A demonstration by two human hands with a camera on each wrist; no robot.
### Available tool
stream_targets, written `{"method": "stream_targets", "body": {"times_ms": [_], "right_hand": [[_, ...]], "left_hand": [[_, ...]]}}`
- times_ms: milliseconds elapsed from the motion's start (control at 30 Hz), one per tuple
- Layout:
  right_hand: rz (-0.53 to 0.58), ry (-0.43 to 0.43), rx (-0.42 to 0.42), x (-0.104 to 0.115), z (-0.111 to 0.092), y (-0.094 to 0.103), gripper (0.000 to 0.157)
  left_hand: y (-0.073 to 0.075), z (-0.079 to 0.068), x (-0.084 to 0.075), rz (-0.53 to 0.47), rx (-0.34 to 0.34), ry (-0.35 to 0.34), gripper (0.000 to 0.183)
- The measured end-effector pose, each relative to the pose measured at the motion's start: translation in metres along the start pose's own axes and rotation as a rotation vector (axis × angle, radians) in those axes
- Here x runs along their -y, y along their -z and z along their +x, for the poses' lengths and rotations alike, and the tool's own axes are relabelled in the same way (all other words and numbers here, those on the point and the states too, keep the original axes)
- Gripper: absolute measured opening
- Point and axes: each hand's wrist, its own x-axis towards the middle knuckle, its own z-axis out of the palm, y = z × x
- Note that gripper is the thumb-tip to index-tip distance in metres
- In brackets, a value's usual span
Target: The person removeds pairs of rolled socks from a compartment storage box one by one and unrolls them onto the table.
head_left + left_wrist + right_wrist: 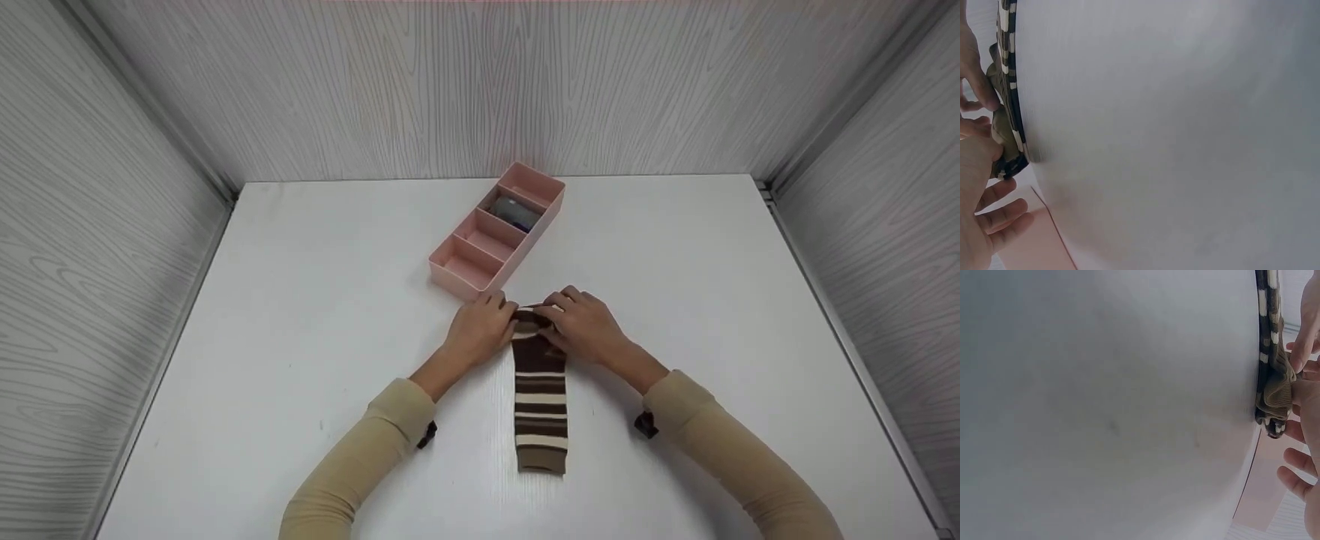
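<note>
A brown sock [540, 409] with cream stripes lies lengthwise on the white table, its plain brown end towards me. The far end is folded over, and both hands are on that fold. From the left side, my left hand [481, 328] pinches the fold between thumb and fingers. On the opposite side my right hand [585, 324] pinches it too. In the left wrist view the sock [1008, 138] shows a bunched olive-brown part by the thumb. The right wrist view has ribbed brown fabric of the sock [1276, 395] at the right thumb.
Just beyond the hands stands a pink divided box [444, 279], set at a slant, its near corner close to the left fingers. One of its compartments holds a grey bundle [514, 212]. Grey wood-grain panels [480, 90] enclose the table [315, 300] at the back and sides.
</note>
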Motion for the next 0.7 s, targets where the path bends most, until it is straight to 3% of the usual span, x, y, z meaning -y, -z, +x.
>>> {"method": "stream_targets", "body": {"times_ms": [200,700], "right_hand": [[0.036,-0.041,0.086,-0.003,0.006,-0.001,0.035],[0.063,-0.013,0.084,-0.006,0.014,-0.009,0.021]], "left_hand": [[0.003,0.0,0.0,-0.017,0.031,0.022,0.026],[0.008,-0.006,-0.003,0.056,0.056,-0.001,0.029]]}}
